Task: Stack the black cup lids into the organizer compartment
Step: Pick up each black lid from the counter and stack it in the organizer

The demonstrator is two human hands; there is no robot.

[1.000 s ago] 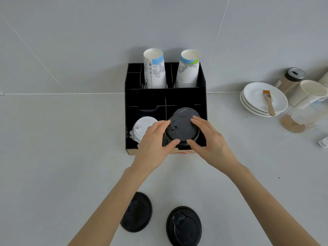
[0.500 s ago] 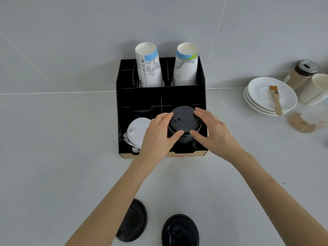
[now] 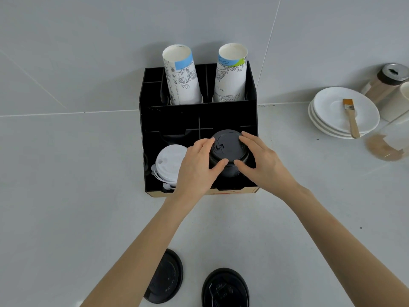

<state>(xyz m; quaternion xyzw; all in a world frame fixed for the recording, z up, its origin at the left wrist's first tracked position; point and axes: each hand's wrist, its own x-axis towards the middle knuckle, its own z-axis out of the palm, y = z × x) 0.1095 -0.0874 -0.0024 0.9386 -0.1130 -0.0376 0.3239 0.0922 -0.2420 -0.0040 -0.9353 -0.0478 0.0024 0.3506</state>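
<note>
A black organizer point(image 3: 177, 118) stands against the wall. A stack of black cup lids point(image 3: 228, 151) sits in its front right compartment. My left hand point(image 3: 197, 167) grips the stack's left side and my right hand point(image 3: 263, 165) grips its right side, thumbs on the front. Two more black lids lie on the counter near me: one point(image 3: 168, 278) partly under my left forearm, the other point(image 3: 225, 289) to its right.
White lids point(image 3: 169, 163) fill the front left compartment. Two paper cup stacks point(image 3: 181, 76) point(image 3: 231, 74) stand in the back slots. At the right are stacked white plates point(image 3: 332, 116) with a brush point(image 3: 350, 117), a brown shaker point(image 3: 385, 83) and a glass jug point(image 3: 389, 145).
The stack of black lids has sunk lower into the front right compartment, with both hands still on it. The view has shifted slightly closer.
</note>
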